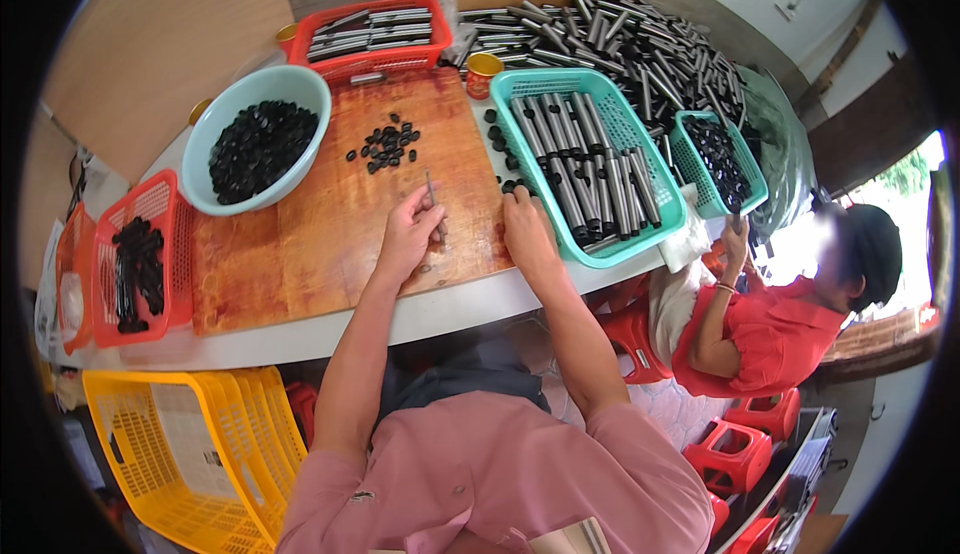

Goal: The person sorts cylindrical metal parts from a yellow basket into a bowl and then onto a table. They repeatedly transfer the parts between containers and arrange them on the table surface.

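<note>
My left hand is closed over the wooden board. From its fingers a thin grey metal tool points away from me; its lower part is hidden in the grip. My right hand reaches to the board's right edge, beside the turquoise basket. Its fingers are bent together at a few small black caps, and I cannot make out whether one is between them. Beyond my left hand lies a loose group of small black pieces. Metal tubes with black ends fill the turquoise basket.
A pale blue bowl of black pieces stands at left, near a red basket of black parts. Behind are a red basket of tubes and a large tube pile. At right, a person in red sits by a small green basket.
</note>
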Action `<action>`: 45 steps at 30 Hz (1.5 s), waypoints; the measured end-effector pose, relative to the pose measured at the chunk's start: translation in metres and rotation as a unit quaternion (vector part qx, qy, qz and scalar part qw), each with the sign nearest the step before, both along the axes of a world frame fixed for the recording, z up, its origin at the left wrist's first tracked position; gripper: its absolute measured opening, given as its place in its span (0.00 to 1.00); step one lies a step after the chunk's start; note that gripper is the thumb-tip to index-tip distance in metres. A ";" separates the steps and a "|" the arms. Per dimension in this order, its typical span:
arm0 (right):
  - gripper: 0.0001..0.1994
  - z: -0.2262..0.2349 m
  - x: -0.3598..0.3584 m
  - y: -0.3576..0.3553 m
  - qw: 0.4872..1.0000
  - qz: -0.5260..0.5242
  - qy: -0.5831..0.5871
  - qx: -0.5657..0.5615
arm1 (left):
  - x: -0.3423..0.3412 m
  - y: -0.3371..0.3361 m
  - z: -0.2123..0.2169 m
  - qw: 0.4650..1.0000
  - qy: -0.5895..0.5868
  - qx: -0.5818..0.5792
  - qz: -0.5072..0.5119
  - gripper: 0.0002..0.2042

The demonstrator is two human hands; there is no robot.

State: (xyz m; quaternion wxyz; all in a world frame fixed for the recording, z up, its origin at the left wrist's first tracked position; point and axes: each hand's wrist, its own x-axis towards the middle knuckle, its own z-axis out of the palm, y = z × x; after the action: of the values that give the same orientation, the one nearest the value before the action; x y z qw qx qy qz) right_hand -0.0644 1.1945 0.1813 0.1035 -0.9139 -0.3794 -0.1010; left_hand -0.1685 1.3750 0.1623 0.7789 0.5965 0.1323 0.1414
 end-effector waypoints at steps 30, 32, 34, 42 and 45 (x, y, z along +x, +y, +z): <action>0.13 0.158 0.073 -0.052 0.979 0.131 -0.146 0.051 | -0.003 0.006 -0.010 0.999 0.006 -0.034 -0.002 0.21; 0.08 0.126 0.044 -0.017 0.945 0.279 -0.168 -0.040 | -0.004 0.005 0.000 0.999 0.020 -0.040 0.003 0.21; 0.07 0.098 0.032 0.009 0.907 0.298 -0.208 -0.212 | -0.006 0.003 0.004 0.999 0.023 -0.045 0.002 0.21; 0.10 0.022 0.075 0.039 0.810 0.268 -0.247 -0.460 | 0.000 0.001 0.002 0.999 0.010 -0.047 -0.013 0.21; 0.09 0.035 0.072 0.050 0.810 0.281 -0.221 -0.465 | -0.005 0.004 0.006 0.998 0.023 -0.052 -0.014 0.21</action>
State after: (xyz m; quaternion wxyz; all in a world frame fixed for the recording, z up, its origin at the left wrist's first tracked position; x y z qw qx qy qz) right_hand 0.0077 1.2449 0.2166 -0.3963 -0.6594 -0.6340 -0.0787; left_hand -0.1734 1.3788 0.1679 0.8077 0.5599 0.1489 0.1094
